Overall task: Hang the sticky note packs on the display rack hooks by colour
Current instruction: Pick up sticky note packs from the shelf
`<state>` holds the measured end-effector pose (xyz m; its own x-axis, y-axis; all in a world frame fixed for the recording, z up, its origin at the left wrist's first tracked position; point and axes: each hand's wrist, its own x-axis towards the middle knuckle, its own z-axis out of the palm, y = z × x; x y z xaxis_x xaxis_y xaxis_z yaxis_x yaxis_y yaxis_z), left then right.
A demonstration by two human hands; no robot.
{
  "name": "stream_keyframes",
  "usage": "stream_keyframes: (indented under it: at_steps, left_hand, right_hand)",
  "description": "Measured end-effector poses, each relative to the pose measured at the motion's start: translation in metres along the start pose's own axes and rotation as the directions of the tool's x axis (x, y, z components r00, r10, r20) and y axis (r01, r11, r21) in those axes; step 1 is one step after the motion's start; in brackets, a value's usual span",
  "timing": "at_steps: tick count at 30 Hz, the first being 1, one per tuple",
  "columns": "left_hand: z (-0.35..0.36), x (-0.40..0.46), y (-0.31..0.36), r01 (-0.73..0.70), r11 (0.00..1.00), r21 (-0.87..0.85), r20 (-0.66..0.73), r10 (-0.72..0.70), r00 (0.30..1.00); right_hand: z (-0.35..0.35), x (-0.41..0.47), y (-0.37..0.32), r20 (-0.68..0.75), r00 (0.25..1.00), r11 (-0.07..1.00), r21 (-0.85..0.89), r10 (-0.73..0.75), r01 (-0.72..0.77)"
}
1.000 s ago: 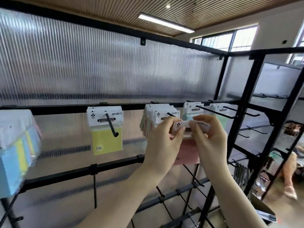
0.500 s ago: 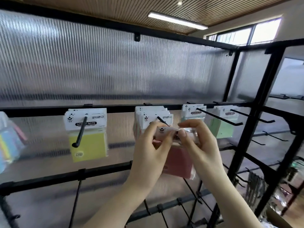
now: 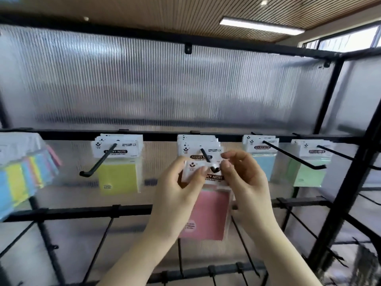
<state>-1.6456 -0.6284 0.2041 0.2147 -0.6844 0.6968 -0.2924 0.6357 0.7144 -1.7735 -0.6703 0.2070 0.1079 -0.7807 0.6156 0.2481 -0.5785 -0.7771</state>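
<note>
A pink sticky note pack (image 3: 208,215) hangs between my hands at the tip of the middle hook (image 3: 206,155). My left hand (image 3: 175,195) pinches the left side of its white header card, and my right hand (image 3: 243,182) pinches the right side. The hook's end shows in the card's hole. Behind it several packs (image 3: 198,145) hang on the same hook, their colour hidden. A yellow pack (image 3: 118,174) hangs on the hook to the left. A blue pack (image 3: 262,164) and a green pack (image 3: 311,172) hang to the right.
A bundle of mixed-colour packs (image 3: 22,176) hangs at the far left. The black rack (image 3: 82,211) has lower bars with bare hooks (image 3: 99,246). A ribbed translucent panel (image 3: 165,89) backs the rack. A black upright post (image 3: 350,182) stands at the right.
The view has swung right and closer. Both hands have lifted the pink pack slightly, and its header hole now sits at the tip of the middle hook.
</note>
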Motion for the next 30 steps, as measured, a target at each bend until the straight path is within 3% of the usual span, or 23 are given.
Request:
stream_keyframes:
  at_steps: [3, 7, 16, 22, 26, 30]
  left_hand:
    - [0.005, -0.003, -0.01, -0.012, 0.989, 0.145, -0.145, 0.033, 0.989]
    - [0.009, -0.004, -0.029, 0.031, 0.975, 0.221, -0.235, 0.022, 0.972]
    - [0.015, 0.005, -0.055, 0.122, 0.953, 0.278, -0.379, -0.008, 0.925]
    - [0.016, 0.012, -0.057, 0.264, 0.914, 0.31, -0.335, -0.155, 0.93]
    - [0.015, 0.009, -0.054, 0.276, 0.894, 0.352, -0.328, -0.158, 0.931]
    - [0.016, -0.002, -0.051, 0.285, 0.919, 0.271, -0.32, -0.193, 0.928]
  right_hand:
    - [-0.007, 0.003, 0.01, -0.019, 0.991, 0.97, -0.211, -0.13, 0.123]
    - [-0.013, 0.005, 0.02, -0.019, 0.984, 0.933, -0.321, -0.178, 0.163]
    - [-0.017, 0.019, 0.045, 0.002, 1.0, 0.947, -0.321, 0.024, -0.022]
    - [-0.016, 0.026, 0.049, 0.035, 0.996, 0.938, -0.341, 0.085, -0.067]
    - [-0.018, 0.021, 0.05, 0.043, 0.994, 0.942, -0.325, 0.097, -0.078]
    - [-0.021, 0.015, 0.05, 0.065, 0.99, 0.94, -0.325, 0.126, -0.098]
